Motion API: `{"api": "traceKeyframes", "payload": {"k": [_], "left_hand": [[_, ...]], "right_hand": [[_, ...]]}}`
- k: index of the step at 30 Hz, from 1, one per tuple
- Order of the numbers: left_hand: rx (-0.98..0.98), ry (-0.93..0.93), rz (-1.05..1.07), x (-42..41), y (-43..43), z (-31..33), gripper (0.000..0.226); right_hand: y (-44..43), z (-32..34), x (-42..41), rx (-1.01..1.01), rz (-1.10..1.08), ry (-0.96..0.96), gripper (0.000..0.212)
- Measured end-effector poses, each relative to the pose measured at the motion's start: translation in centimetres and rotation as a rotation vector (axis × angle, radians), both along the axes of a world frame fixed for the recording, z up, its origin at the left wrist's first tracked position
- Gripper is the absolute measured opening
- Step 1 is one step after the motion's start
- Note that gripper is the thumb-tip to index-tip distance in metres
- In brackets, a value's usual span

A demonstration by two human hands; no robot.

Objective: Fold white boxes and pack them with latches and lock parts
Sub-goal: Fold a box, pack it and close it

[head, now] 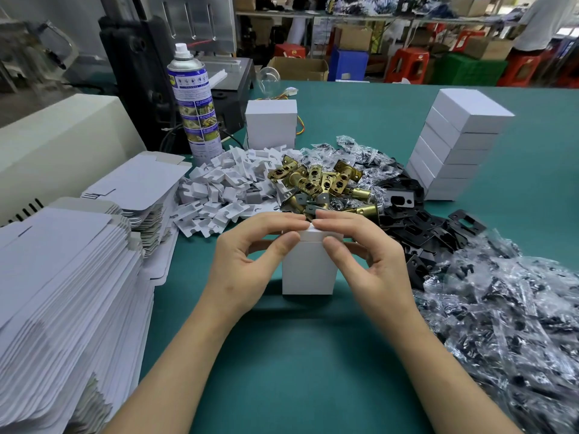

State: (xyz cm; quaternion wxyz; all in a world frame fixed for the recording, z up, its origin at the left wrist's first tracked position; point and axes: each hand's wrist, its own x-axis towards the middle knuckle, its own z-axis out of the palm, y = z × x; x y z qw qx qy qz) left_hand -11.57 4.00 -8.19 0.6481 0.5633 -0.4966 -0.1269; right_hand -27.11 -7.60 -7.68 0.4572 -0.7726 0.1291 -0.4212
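Note:
A small white box (307, 270) stands upright on the green table (313, 355) in front of me. My left hand (250, 261) and my right hand (363, 261) both pinch its top flap, fingertips meeting over the lid and thumbs pressing the front edge. Just behind the box lies a heap of brass latches (316, 183). Black lock plates (416, 220) spread out to its right. White card inserts (225, 189) are piled to its left. Clear bags of screws (507, 324) cover the right side.
Flat unfolded box blanks (62, 292) are stacked high at the left. A tower of closed white boxes (454, 145) stands at the back right, one more white box (271, 123) at the back centre. A spray can (194, 101) and a machine sit behind the left.

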Motion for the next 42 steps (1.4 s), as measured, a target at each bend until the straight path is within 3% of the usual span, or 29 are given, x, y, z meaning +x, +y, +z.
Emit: {"api": "traceKeyframes", "payload": {"k": [16, 30, 33, 36, 39, 42], "left_hand": [[0.03, -0.137, -0.021, 1.1, 0.4, 0.0, 0.019], [0.068, 0.041, -0.043, 0.5, 0.0, -0.5, 0.021], [0.113, 0.109, -0.051, 0.4, 0.0, -0.6, 0.028], [0.105, 0.187, 0.026, 0.5, -0.2, -0.6, 0.026], [0.06, 0.442, 0.101, 0.4, -0.6, -0.5, 0.024], [0.067, 0.63, 0.171, 0.3, -1.0, -0.7, 0.026]], "right_hand": [[-0.8, -0.4, 0.0, -0.075, -0.016, 0.007, 0.017], [-1.1, -0.8, 0.1, -0.021, -0.006, 0.016, 0.017], [-1.2, -1.0, 0.1, 0.009, -0.02, 0.058, 0.028], [-0.9, -1.3, 0.1, -0.086, -0.132, 0.145, 0.054], [-0.4, -1.3, 0.2, -0.256, -0.287, 0.236, 0.073], [0.7, -1.0, 0.5, -0.307, -0.306, 0.329, 0.087]]}}
